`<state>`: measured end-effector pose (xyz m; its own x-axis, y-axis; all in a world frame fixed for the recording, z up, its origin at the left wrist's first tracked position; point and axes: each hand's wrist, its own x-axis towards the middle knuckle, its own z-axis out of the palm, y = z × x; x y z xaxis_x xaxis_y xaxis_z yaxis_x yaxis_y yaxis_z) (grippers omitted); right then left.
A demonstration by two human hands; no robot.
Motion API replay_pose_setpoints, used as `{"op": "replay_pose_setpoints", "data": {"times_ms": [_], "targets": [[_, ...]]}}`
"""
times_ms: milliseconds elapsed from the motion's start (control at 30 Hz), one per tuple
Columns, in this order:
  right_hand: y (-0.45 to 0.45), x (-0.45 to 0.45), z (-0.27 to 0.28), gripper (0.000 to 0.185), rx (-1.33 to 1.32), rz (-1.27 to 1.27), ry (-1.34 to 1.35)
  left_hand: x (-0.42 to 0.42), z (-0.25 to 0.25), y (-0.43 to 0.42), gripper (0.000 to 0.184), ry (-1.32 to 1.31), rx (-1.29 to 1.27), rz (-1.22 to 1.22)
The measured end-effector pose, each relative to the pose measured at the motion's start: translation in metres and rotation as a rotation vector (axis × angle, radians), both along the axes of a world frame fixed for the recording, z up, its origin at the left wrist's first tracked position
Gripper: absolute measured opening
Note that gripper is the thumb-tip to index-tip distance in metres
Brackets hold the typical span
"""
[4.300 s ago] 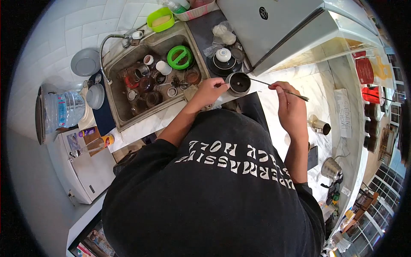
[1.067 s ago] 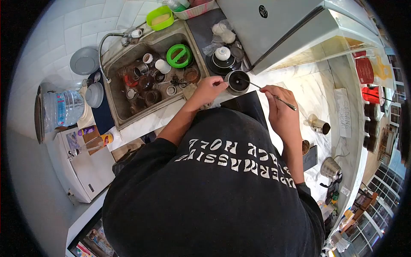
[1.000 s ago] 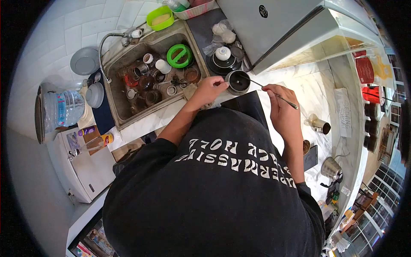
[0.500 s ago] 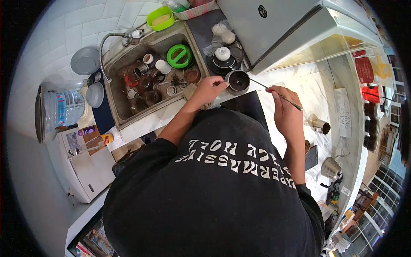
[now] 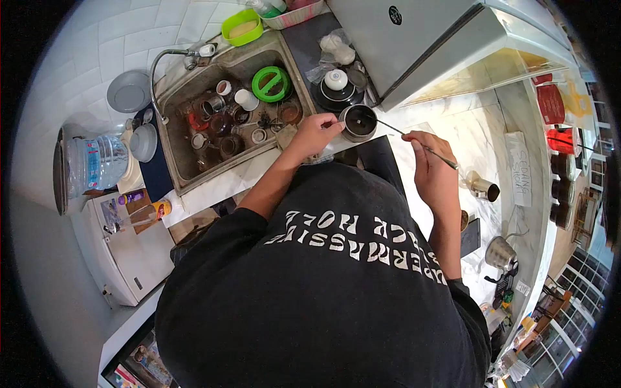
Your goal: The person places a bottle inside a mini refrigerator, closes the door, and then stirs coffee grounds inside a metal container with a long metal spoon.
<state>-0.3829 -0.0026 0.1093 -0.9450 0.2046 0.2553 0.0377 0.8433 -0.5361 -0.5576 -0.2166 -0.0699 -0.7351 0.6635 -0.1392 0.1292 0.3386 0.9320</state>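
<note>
A small round metal pot (image 5: 359, 137) with dark contents sits near the stained metal sink (image 5: 295, 64). The left hand (image 5: 315, 138) pinches its edge with curled fingers. The right hand (image 5: 436, 173) grips a long, thin metal spoon (image 5: 391, 127) reaching its rim, apparently for stirring, which calls for a steady pot.
</note>
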Motion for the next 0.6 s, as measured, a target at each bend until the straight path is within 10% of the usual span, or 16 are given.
{"op": "replay_pose_setpoints", "data": {"times_ms": [600], "targets": [[-0.0046,-0.0057,-0.0075,0.013,-0.058,0.023,0.02,0.0002,0.0006,-0.0012,0.027,-0.028,0.011,-0.014]]}}
